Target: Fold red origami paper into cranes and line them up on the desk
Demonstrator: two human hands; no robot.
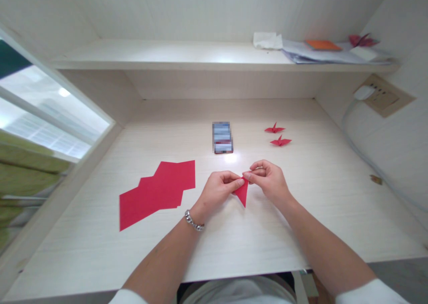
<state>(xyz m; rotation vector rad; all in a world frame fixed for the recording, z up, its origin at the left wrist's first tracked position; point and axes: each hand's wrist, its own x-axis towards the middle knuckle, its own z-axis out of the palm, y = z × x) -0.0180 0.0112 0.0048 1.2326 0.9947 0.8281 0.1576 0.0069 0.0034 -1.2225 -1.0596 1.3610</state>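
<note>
A small folded piece of red paper [242, 193] hangs point down just above the pale wooden desk [301, 206]. My left hand [218, 189] pinches its left upper edge, fingers closed, with a silver bracelet on that wrist. My right hand [269, 179] pinches the top right corner, fingers curled together. Several flat red paper sheets [157, 191] lie overlapped to the left of my left hand. Two finished red paper cranes [278, 134] sit on the desk beyond my right hand.
A phone [222, 137] lies flat in the middle of the desk behind my hands. A shelf [167, 54] above holds papers, an orange pad [323, 45] and another red crane. A wall socket [381, 96] with a white cable is on the right; a window is left.
</note>
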